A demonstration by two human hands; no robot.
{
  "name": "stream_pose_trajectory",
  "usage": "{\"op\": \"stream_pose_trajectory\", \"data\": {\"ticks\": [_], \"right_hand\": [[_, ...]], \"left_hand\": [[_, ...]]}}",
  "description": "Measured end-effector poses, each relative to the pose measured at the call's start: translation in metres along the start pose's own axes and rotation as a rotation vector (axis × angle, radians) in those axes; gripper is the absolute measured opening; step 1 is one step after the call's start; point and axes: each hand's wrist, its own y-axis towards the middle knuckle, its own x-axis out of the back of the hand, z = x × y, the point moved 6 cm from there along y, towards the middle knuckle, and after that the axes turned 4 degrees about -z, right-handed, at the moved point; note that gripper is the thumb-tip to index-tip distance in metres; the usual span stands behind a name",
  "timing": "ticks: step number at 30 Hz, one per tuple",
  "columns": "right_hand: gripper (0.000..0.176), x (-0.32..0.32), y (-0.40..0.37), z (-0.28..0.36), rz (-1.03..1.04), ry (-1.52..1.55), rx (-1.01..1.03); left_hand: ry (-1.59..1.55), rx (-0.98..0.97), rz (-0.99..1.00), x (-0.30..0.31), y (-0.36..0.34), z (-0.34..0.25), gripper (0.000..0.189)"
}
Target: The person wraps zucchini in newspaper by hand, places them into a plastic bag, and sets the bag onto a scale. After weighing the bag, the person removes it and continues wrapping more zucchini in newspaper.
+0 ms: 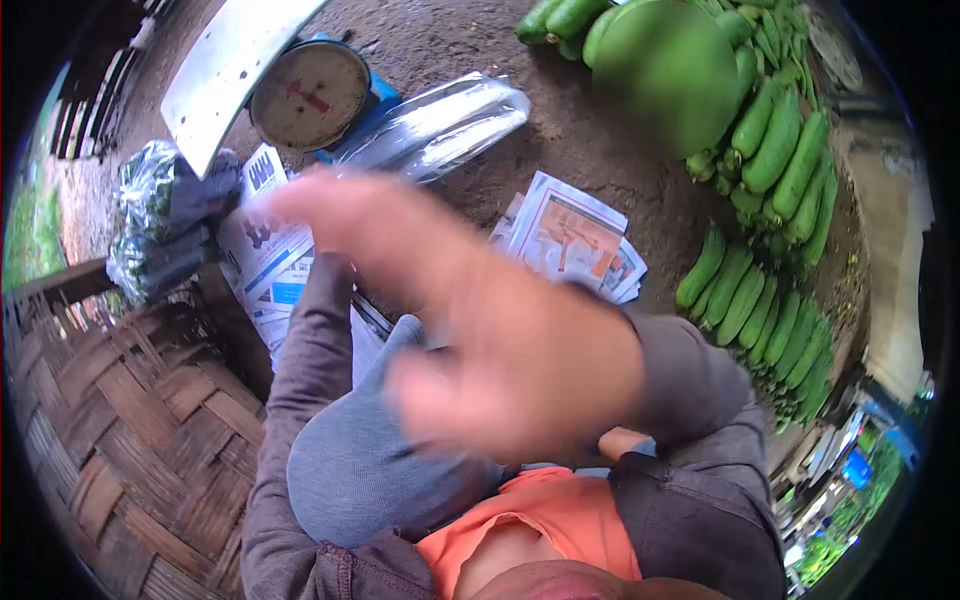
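Observation:
My right hand (500, 340) is close to the camera and blurred by motion. It reaches across my lap toward the left, thumb apart from the stretched fingers, with nothing visible in it. My left sleeve (315, 340) extends to the printed newspaper sheets (275, 270) at the left. My left hand (330, 235) is mostly hidden behind the right fingers, so its grip cannot be made out. More folded printed paper (570, 235) lies on the ground beyond my right hand.
Clear plastic bags (450, 120) lie beside a round-topped blue scale (310, 95) and a white board (230, 75). Bagged produce (165, 220) sits left, above woven matting (140, 430). Long green vegetables (775, 150) and smaller ones (755, 310) line the right, with a blurred green round shape above.

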Motion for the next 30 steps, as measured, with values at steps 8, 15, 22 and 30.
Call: {"op": "stream_pose_trajectory", "data": {"ticks": [8, 15, 22, 30], "right_hand": [[0.072, -0.05, -0.003, 0.031, 0.149, 0.048, 0.097], [0.076, -0.041, 0.001, 0.029, 0.133, 0.047, 0.145], [0.08, -0.03, -0.017, 0.036, 0.118, 0.068, 0.132], [0.086, 0.039, -0.055, 0.055, -0.066, 0.133, 0.094]], "left_hand": [[-0.248, 0.116, -0.03, 0.027, -0.024, -0.049, 0.053], [-0.357, 0.022, 0.04, 0.025, -0.015, -0.1, 0.055], [-0.445, -0.121, 0.161, 0.015, -0.035, -0.155, 0.062], [-0.462, -0.406, 0.481, -0.008, -0.099, -0.206, 0.065]]}}
